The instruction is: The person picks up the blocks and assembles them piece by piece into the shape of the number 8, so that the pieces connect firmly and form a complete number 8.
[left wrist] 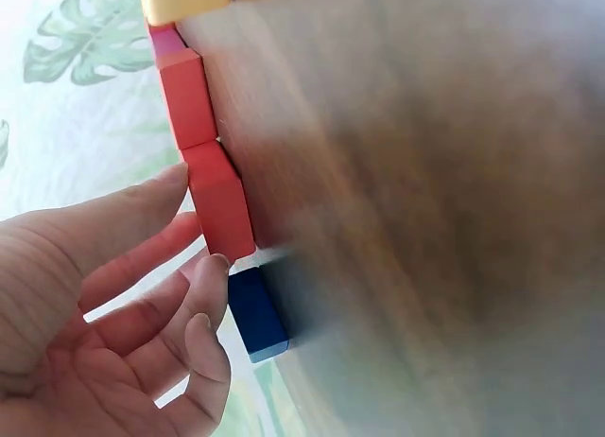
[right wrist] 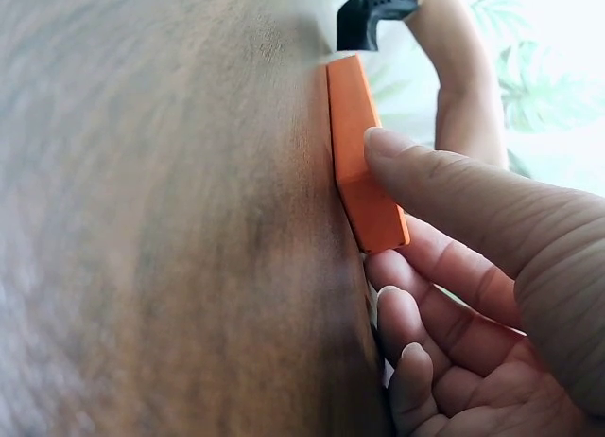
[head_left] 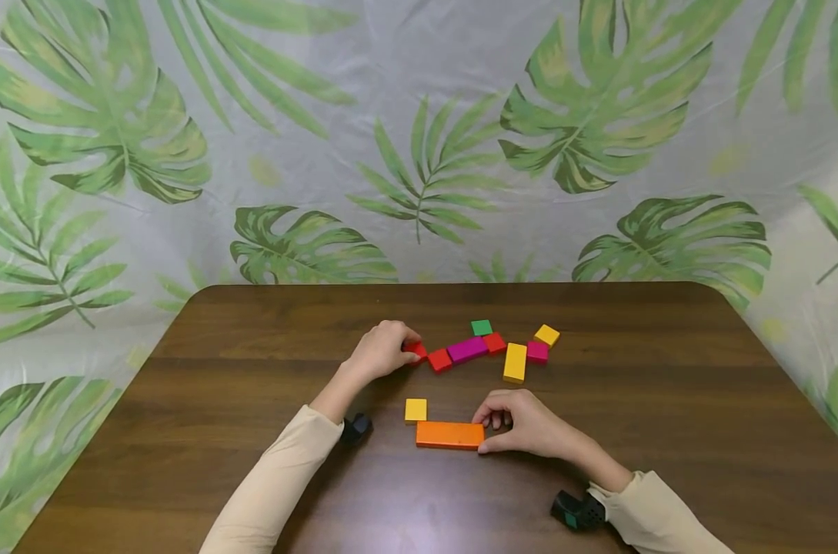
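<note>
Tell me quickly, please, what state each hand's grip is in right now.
Left hand: closed, pinching a red block.
Right hand: closed, pinching the orange block by one end.

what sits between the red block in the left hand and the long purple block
In the head view, a second red block lies between the held red block and the purple block.

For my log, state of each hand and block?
Left hand: pinching leftmost red rectangular block
Right hand: gripping orange rectangular block
Leftmost red block: held
Orange block: flat, held
Middle red rectangular block: unheld
Rightmost red square block: unheld
Purple rectangular block: unheld
Green square block: unheld
Yellow rectangular block: unheld
Pink square block: unheld
Near yellow square block: unheld
Far yellow square block: unheld
Blue rectangular block: unheld
</note>
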Available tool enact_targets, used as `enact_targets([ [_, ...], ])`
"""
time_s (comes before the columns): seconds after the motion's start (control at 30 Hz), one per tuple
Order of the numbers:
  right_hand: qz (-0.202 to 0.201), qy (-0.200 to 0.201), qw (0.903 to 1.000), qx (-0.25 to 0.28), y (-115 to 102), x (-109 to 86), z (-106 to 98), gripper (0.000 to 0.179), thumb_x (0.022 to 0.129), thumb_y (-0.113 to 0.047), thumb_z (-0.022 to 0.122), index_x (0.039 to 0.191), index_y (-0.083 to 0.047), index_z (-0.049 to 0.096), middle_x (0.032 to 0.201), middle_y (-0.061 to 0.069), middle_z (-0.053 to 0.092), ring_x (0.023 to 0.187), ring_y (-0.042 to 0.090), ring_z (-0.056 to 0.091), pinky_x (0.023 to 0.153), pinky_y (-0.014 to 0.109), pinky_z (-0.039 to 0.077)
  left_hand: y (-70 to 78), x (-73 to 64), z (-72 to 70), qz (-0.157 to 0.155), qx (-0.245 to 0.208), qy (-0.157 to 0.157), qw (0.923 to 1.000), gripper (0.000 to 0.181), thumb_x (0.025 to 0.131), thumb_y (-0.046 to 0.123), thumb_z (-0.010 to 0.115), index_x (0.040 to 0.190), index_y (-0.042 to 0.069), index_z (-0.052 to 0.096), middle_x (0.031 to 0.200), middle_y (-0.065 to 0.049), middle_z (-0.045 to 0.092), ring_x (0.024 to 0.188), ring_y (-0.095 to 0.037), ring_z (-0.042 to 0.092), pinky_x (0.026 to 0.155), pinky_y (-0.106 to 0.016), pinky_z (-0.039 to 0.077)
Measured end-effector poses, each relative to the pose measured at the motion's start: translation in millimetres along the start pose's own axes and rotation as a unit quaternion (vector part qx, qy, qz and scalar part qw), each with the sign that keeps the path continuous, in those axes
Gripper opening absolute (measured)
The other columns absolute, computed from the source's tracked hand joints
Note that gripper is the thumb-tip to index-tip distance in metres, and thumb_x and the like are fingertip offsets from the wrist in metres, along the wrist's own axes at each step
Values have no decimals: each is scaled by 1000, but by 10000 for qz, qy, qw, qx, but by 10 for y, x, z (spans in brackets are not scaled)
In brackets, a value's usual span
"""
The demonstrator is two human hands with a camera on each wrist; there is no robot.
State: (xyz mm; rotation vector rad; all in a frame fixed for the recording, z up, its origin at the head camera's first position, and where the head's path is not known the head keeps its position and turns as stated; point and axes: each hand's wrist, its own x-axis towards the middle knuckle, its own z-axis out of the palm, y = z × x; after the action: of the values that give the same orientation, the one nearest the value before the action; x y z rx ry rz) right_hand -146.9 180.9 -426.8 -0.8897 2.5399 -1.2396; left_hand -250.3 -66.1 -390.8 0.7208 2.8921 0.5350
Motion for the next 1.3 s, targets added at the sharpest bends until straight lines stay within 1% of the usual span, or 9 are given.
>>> enact_targets([
  [0.1, -52, 8, 10000, -14, 13, 5, 0, 24, 72, -30, 80, 87, -15, 68, 76, 0, 59, 69, 4, 49, 61, 18, 43, -5, -57, 1, -10, -40, 57, 10000, 29, 82, 24, 72, 108, 11, 71, 101, -4, 69, 88, -18, 62, 77, -33, 51],
  [0.23, -54, 20, 10000, -38, 21, 7, 0, 23, 72, -30, 80, 87, -16, 68, 76, -1, 58, 69, 2, 49, 61, 18, 43, -7, -128, 11, -1, -255, 89, 9996, 23, 80, 24, 74, 100, 11, 71, 86, -1, 67, 73, -13, 56, 66, -27, 46],
  [0.33, 3, 11, 10000, -53, 17, 3, -2, 23, 72, -30, 80, 87, -17, 68, 76, -2, 59, 69, 2, 49, 61, 18, 44, -4, -177, 21, -9, -415, 47, 9991, 20, 80, 24, 74, 95, 12, 71, 79, 1, 65, 68, -10, 53, 61, -23, 43],
  [0.43, 67, -15, 10000, -58, 10, 2, -2, 23, 72, -30, 80, 88, -18, 68, 77, -1, 59, 69, 3, 49, 61, 18, 44, -2, -223, 33, -82, -529, 20, 9986, 19, 79, 24, 75, 94, 12, 71, 76, 1, 64, 66, -10, 52, 59, -23, 42],
  [0.57, 81, -25, 9999, -57, -1, 1, -1, 24, 72, -30, 80, 88, -18, 68, 77, -1, 59, 69, 3, 50, 62, 18, 44, 8, -280, 38, -169, -666, 2, 9976, 20, 78, 23, 76, 93, 11, 70, 75, 1, 64, 66, -10, 53, 61, -23, 43],
  [0.77, 26, 4, 10000, -95, 17, -1, -3, 24, 72, -32, 80, 88, -19, 68, 77, -3, 59, 69, 2, 49, 62, 17, 44, 18, -307, 35, -92, -868, -39, 9962, 19, 77, 19, 76, 91, 7, 69, 75, -3, 65, 67, -11, 54, 63, -22, 45],
  [0.93, 11, 13, 9999, -131, 25, -1, -7, 24, 72, -33, 80, 88, -19, 68, 76, -3, 59, 69, 1, 49, 61, 17, 43, 48, -321, 37, -156, -974, -149, 9950, 22, 77, 20, 77, 91, 6, 68, 72, -3, 63, 65, -11, 52, 60, -21, 43],
  [1.03, 17, 6, 9999, -124, 33, 1, -3, 24, 72, -33, 80, 88, -19, 68, 77, -4, 59, 69, 1, 49, 61, 17, 44, 64, -334, 44, -142, -1041, -180, 9943, 22, 77, 20, 77, 90, 6, 68, 70, -3, 61, 63, -12, 50, 57, -21, 40],
  [1.3, -22, 28, 9999, -107, 44, -1, -1, 24, 72, -34, 79, 88, -19, 68, 77, -4, 59, 69, 1, 49, 61, 17, 43, 89, -357, 58, 21, -1013, -121, 9948, 22, 77, 21, 76, 89, 4, 67, 71, -3, 61, 63, -11, 50, 57, -21, 41],
])
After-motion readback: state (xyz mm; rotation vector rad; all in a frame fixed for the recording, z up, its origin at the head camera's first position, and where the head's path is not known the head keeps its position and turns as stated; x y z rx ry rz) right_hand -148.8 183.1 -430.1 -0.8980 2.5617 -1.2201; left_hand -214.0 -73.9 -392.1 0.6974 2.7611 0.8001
